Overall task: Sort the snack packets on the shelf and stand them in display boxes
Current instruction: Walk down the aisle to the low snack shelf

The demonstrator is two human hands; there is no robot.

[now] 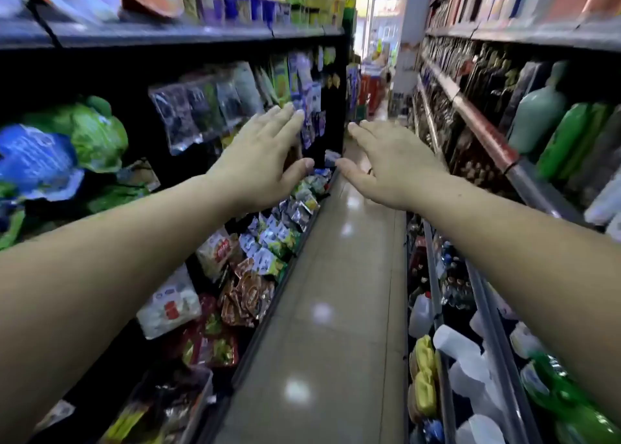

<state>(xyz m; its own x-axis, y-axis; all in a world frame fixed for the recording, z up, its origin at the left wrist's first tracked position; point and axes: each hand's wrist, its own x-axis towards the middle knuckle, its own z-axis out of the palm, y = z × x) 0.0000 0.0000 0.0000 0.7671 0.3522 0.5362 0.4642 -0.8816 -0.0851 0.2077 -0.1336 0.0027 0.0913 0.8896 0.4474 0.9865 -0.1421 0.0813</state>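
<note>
Both my arms stretch forward along a shop aisle. My left hand (265,161) is held out with straight fingers in front of the hanging clear packets (201,107) on the left shelf unit, holding nothing. My right hand (389,164) hovers over the aisle floor, fingers spread and empty. Below my left arm, a low shelf carries rows of snack packets: blue-and-green ones (268,242), brown ones (247,295) and red ones (211,339). I cannot make out any display box.
Green and blue bags (67,147) fill the left shelf near me. A shelf rail (168,33) above holds jars and bowls. The right shelves hold bottles (537,114) and white jugs (457,346). The tiled aisle floor (336,309) runs ahead toward a bright doorway.
</note>
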